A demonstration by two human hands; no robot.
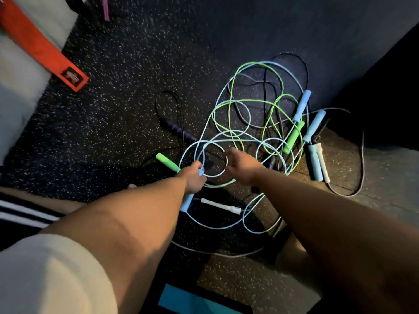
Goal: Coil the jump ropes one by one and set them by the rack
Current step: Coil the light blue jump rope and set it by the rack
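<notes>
— Left hand (192, 179)?
— Closed round a pale blue handle (187, 203). Fingers (196, 166) curled tight about its upper end, lower end sticking out beneath the palm.
— And the right hand (241, 168)?
— Fingers (229, 164) and thumb nipped together on a small loop of the pale blue rope (214, 176), just across from the left fingers. Loop lying between the two sets of fingers.
— Rest of that rope?
— Trailing back under both wrists in wide curves over the speckled floor (118, 82), then off to the right of the right fingers.
— Anything close by?
— Green handle (166, 161) right against the outer side of the left fingers; touching or only beside, impossible to tell. White handle (221, 206) back behind the fingers, under the wrists, near the blue one's free end.
— Farther out?
— Beyond the right fingers, a tangle: green rope (229, 103) looped through more pale blue cord and thin black cord. Second green handle (293, 138) and other blue handles (301, 105) well to the right of those fingers. Black handle with purple rings (179, 131) just beyond the left fingers.
— At the edges?
— Red strap (38, 44), far out past the left fingers, well apart from both hands.
</notes>
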